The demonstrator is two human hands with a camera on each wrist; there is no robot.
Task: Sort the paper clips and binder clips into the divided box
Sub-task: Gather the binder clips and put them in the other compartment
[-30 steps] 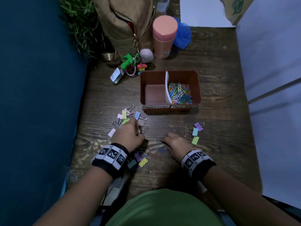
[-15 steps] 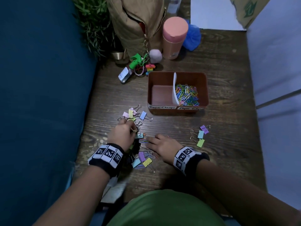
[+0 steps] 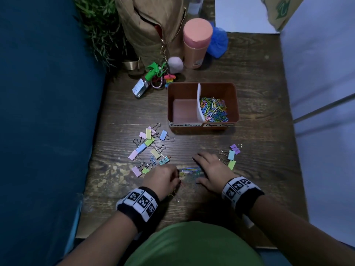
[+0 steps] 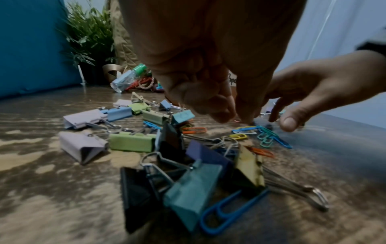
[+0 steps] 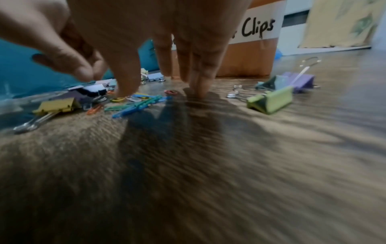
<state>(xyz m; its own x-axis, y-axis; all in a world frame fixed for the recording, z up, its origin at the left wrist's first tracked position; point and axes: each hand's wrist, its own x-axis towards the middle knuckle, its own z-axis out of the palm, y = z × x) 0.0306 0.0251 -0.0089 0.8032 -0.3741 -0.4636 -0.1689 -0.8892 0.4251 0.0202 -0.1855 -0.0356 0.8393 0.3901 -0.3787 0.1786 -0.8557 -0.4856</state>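
Note:
The brown divided box (image 3: 235,104) stands mid-table; its left compartment is bare and its right one holds coloured paper clips (image 3: 214,110). Pastel binder clips (image 3: 148,148) lie scattered to the left of the box front, and three more (image 3: 231,155) lie on the right. Loose paper clips (image 3: 189,170) lie between my hands. My left hand (image 3: 163,179) has its fingertips (image 4: 225,115) bunched downward, pinching a small reddish paper clip on the table. More binder clips (image 4: 188,181) lie under that wrist. My right hand (image 3: 209,169) is spread flat, its straight fingertips (image 5: 200,92) touching the wood beside the loose clips (image 5: 137,102).
At the back stand a tan bag (image 3: 151,25) with keychains (image 3: 159,75), a pink bottle (image 3: 196,43), a small clear bottle (image 3: 140,87) and a plant (image 3: 99,29). A blue panel (image 3: 48,112) lines the left table edge and a pale wall (image 3: 322,93) the right.
My left hand has drawn back from the binder clip pile toward me and to the right, down onto the loose paper clips. My right hand has shifted a little to the right.

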